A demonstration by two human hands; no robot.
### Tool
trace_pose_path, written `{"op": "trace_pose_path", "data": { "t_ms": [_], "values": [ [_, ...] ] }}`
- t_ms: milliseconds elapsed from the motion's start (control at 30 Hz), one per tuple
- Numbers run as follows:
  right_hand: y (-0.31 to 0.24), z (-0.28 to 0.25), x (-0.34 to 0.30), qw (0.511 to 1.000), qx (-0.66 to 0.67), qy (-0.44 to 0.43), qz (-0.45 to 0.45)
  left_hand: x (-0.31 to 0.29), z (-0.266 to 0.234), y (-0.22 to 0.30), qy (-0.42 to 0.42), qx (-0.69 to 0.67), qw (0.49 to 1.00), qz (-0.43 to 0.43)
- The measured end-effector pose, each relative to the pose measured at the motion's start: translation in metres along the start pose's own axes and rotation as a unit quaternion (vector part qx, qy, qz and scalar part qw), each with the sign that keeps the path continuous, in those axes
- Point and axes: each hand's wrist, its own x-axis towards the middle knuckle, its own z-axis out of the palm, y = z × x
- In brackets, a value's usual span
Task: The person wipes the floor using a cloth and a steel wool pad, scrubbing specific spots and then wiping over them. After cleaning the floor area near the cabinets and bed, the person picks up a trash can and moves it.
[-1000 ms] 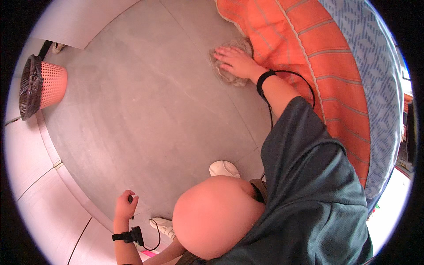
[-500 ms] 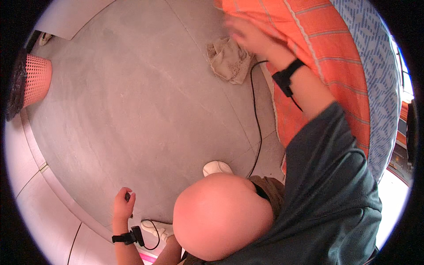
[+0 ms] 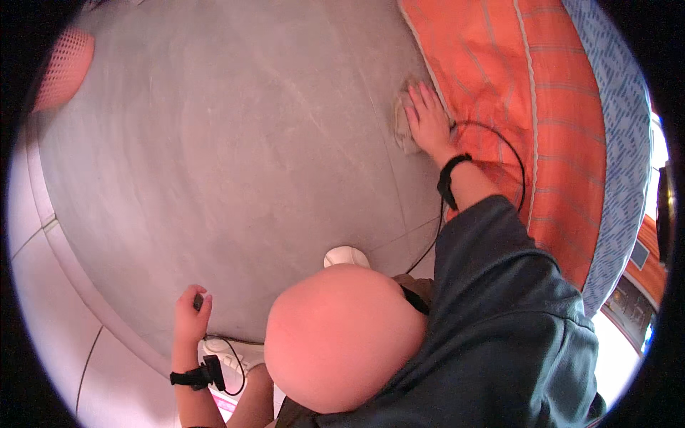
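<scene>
My right hand (image 3: 429, 120) lies over a crumpled beige rag (image 3: 404, 135) on the grey floor, its fingers stretched out across the cloth and much of the rag hidden under it. The hand is right beside the hanging edge of an orange striped cloth (image 3: 492, 78). At the lower left, my left hand (image 3: 190, 317) is held closed around a small dark object (image 3: 198, 302); its kind cannot be made out. Black bands with small devices circle both wrists, and a black cable (image 3: 523, 171) runs from the right one.
A pink perforated basket (image 3: 68, 68) stands at the far left. Blue-and-white patterned fabric (image 3: 628, 143) borders the orange cloth on the right. My bent knee (image 3: 342, 335) and a white shoe (image 3: 346, 257) are at the bottom middle. Pale tiles (image 3: 53, 314) meet the grey floor at left.
My right hand has come down from the orange cloth's edge onto the rag, which now lies against that cloth. The view has shifted slightly. My left hand still grips the small dark object.
</scene>
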Motion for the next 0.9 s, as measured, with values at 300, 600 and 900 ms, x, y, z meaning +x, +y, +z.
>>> {"op": "trace_pose_path", "data": {
  "t_ms": [300, 600, 900],
  "values": [
    [-0.011, -0.061, -0.006, 0.965, 0.091, -0.092, 0.227, 0.010, 0.032, 0.002, 0.006, -0.061, 0.998, 0.029],
    [0.003, -0.171, 0.066, 0.793, 0.534, 0.249, 0.156, 0.013, 0.023, 0.011, 0.037, -0.085, 0.995, 0.019],
    [0.013, -0.049, -0.040, 0.990, 0.014, -0.118, -0.081, 0.022, 0.038, 0.003, 0.042, -0.063, 0.996, 0.043]
  ]
}}
